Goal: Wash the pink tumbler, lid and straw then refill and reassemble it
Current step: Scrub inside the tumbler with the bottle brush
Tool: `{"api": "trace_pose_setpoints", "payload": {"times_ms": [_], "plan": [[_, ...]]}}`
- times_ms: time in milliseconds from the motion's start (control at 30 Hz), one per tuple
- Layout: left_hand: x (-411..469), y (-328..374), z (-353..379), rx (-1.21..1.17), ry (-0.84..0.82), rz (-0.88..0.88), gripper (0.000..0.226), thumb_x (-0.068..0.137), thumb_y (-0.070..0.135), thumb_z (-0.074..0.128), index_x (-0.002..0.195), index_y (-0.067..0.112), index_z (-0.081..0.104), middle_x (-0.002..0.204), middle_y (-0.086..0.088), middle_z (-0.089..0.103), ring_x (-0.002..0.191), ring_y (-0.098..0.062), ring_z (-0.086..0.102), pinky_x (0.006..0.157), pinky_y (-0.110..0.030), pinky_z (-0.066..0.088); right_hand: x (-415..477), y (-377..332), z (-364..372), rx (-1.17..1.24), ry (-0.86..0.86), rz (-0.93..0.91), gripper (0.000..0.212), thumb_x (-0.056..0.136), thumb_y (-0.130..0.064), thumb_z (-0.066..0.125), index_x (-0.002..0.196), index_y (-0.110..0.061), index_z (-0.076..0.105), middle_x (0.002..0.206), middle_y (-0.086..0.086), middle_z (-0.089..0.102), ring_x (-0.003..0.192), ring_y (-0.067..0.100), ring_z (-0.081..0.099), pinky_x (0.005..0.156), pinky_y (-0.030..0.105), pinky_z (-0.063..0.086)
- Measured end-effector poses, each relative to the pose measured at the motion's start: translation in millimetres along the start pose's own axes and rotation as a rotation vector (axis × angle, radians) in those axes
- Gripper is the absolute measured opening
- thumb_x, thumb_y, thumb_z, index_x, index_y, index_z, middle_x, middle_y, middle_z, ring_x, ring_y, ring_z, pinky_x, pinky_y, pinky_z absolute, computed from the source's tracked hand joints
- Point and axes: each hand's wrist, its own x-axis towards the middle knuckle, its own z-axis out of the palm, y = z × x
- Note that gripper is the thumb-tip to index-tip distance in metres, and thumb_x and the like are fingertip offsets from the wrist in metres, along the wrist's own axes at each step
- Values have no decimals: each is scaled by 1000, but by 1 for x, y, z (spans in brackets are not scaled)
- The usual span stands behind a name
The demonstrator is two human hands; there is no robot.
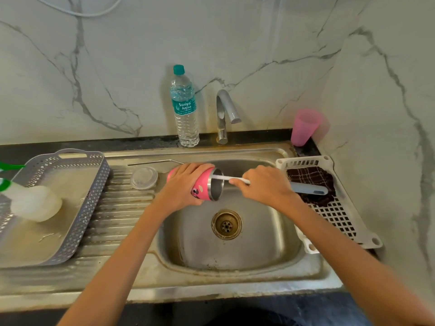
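Though pink outside, steel-lined tumbler (203, 183).

The only text that can be read is the brand "Suriya Aqua", in white letters on the teal label (184, 107) of the clear water bottle (187, 130), which stands upright at the back edge of the tabletop (141, 140) just left of the tap (221, 118), the smaller print beneath being too fine to read.
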Motion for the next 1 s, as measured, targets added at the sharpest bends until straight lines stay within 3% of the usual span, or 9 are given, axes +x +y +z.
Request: {"api": "trace_pose_setpoints", "payload": {"times_ms": [167,333,467,633,800,1000], "plan": [[-7,-22,-9,-2,10,-47,97,58,29,85,143,30,38,136,4,47,126,-19,44,105,-39,33,-8,14,-15,-25,46,-21,60,95,-65,29,63,-23,57,53,-6,50,49,7,47,49,22,38],[4,-9,-4,-75,-10,-30,96,59,27,84,143,30,37,135,4,48,126,-17,43,105,-39,34,1,1,-14,-29,42,-38,60,96,-63,30,63,-21,58,56,-5,53,54,12,54,52,24,39],[-4,-32,-6,-51,-30,-63,99,55,35,81,142,35,34,134,6,48,122,-18,46,102,-49,42,-9,12,-21,-7,32,-18,60,94,-66,30,62,-23,57,53,-6,50,50,9,50,50,24,42],[0,-14,1,-58,-9,-27,96,58,29,83,142,30,37,135,4,48,123,-17,44,103,-39,37,-4,-4,-18,4,2,-27,61,96,-63,30,64,-20,58,56,-4,52,56,14,55,51,26,40],[-8,-31,-4,-26,7,-54,99,58,30,85,143,30,36,136,3,48,125,-20,45,105,-48,40,-13,0,-21,64,-36,5,60,95,-65,31,61,-21,55,55,-3,52,54,15,56,51,27,43],[-2,-13,3,-41,19,-30,95,59,27,85,142,28,39,136,2,49,125,-18,44,106,-38,33,-14,-11,-19,51,-36,-13,58,97,-61,31,63,-20,53,56,-3,49,54,14,53,52,26,41]]}}
